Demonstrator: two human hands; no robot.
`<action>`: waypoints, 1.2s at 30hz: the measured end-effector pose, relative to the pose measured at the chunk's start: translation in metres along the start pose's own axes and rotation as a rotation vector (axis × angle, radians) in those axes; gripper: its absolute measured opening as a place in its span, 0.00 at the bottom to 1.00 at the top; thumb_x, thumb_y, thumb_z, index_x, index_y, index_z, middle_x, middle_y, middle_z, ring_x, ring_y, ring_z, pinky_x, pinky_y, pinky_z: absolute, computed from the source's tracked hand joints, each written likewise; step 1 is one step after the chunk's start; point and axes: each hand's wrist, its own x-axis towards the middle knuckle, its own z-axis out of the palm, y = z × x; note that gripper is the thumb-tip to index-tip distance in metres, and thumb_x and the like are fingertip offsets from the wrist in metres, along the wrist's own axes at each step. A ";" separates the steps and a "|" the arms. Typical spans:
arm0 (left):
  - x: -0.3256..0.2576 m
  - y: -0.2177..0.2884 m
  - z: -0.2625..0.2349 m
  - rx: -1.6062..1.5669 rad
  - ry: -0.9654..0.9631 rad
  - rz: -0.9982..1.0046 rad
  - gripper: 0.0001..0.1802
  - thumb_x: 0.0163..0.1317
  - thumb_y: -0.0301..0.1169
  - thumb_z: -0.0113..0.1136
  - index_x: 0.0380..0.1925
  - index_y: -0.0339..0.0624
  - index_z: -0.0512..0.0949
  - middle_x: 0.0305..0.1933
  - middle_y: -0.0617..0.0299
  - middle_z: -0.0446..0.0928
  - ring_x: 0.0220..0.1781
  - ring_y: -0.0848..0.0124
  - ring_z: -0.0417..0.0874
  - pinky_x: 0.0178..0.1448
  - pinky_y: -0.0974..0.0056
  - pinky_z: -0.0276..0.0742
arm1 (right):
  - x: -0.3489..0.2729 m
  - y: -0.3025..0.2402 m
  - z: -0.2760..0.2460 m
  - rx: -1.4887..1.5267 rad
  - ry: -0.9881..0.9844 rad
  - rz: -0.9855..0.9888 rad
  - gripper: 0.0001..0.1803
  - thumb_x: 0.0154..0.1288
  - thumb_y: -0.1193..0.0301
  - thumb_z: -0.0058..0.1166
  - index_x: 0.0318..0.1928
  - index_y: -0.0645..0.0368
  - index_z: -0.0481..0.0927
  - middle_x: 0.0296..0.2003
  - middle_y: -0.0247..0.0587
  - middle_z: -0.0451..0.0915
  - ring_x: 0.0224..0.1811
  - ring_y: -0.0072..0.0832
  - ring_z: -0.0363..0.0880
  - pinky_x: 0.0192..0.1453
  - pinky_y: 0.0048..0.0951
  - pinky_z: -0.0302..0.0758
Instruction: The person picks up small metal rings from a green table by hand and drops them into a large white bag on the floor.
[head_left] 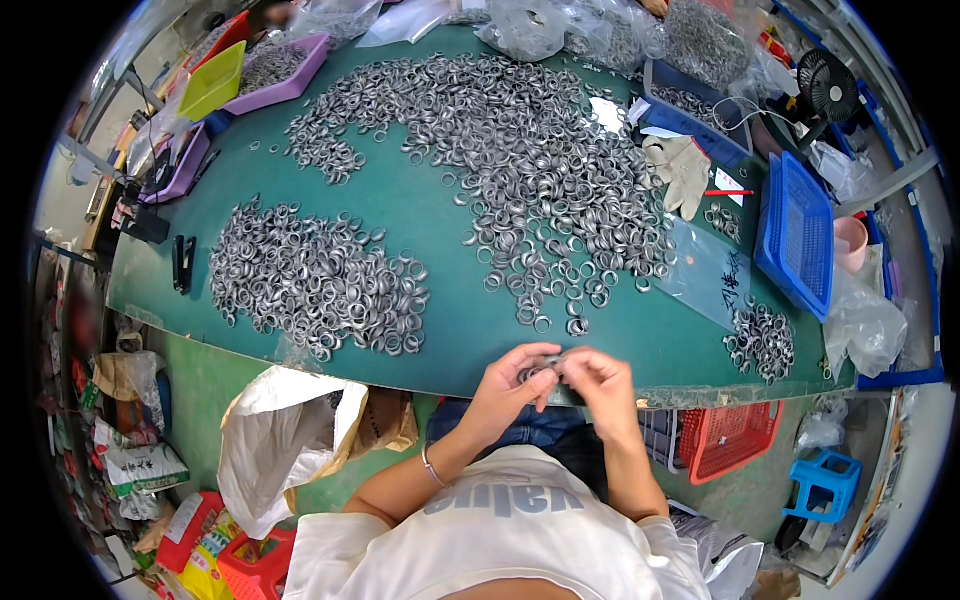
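My left hand (506, 390) is curled at the table's near edge, holding a few small grey metal rings (530, 373) in its fingers. Close against it, my right hand (604, 390) has its fingertips pinched together beside the rings. Motion smears those fingertips, and what they pinch is too small to make out. Beyond my hands a large heap of the same rings (560, 170) spreads over the green tabletop (450, 330). To the left lies a second ring pile (310, 280), and a smaller ring pile (762, 343) sits at the right near the edge.
Blue baskets (795, 235), a cotton glove (682, 172), a red pen (729, 192) and a plastic bag (705, 270) lie at the right. A black stapler-like tool (183, 264) is at the left. Below the edge stand a white sack (270, 450) and a red basket (730, 440).
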 end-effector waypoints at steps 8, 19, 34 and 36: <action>-0.002 0.000 -0.015 -0.286 0.024 -0.204 0.11 0.71 0.30 0.48 0.45 0.34 0.76 0.28 0.60 0.74 0.20 0.81 0.65 0.20 0.76 0.58 | 0.032 -0.010 -0.007 -0.920 0.445 -0.609 0.04 0.61 0.79 0.58 0.34 0.68 0.82 0.31 0.43 0.81 0.31 0.29 0.78 0.39 0.29 0.73; -0.002 0.003 0.006 -0.192 0.092 -0.169 0.12 0.72 0.33 0.48 0.43 0.34 0.75 0.32 0.58 0.76 0.24 0.78 0.71 0.23 0.74 0.63 | 0.008 0.011 -0.003 0.013 0.198 -0.130 0.04 0.64 0.79 0.57 0.39 0.65 0.80 0.33 0.35 0.79 0.34 0.18 0.75 0.42 0.19 0.71; -0.002 -0.006 -0.014 -0.304 -0.058 -0.191 0.13 0.66 0.29 0.51 0.46 0.33 0.79 0.31 0.54 0.79 0.21 0.75 0.71 0.23 0.73 0.64 | 0.039 0.008 -0.009 -1.092 0.373 -0.629 0.07 0.52 0.77 0.64 0.32 0.63 0.80 0.33 0.40 0.76 0.37 0.37 0.71 0.45 0.34 0.66; -0.003 -0.007 -0.015 -0.335 -0.072 -0.176 0.14 0.66 0.28 0.50 0.47 0.32 0.78 0.34 0.54 0.79 0.24 0.75 0.74 0.25 0.72 0.66 | 0.029 0.006 -0.006 -0.676 0.325 -0.445 0.07 0.51 0.79 0.64 0.32 0.63 0.81 0.32 0.40 0.78 0.34 0.36 0.73 0.43 0.34 0.68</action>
